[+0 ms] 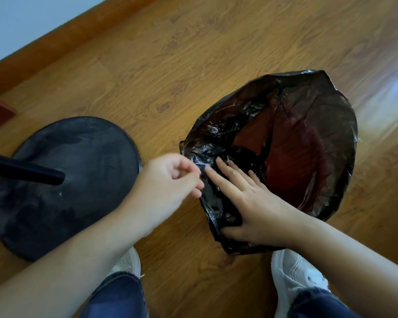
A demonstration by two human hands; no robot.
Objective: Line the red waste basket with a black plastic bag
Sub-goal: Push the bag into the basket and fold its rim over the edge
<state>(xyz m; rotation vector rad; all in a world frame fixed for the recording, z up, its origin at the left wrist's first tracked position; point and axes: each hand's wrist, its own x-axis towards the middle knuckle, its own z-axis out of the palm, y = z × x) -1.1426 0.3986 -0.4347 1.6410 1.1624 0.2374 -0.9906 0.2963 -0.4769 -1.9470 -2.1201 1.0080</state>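
Down on the wooden floor (170, 65), her flat, open right hand (251, 203) should pin the black bag (216, 134) to the red basket (292, 161) while left-hand (170, 177) fingers (197, 183), pinching its edge, pull the slack snug over the rim.

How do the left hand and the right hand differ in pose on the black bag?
The left hand is curled, fingertips pinching the black bag at its near-left edge; the right hand lies flat with fingers spread, palm pressing the bag. The left hand stays outside the rim; the right hand's fingers point inward. Both are bare and touch the bag.

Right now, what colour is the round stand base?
Black, dusty-looking round stand base, clearest in the head view.
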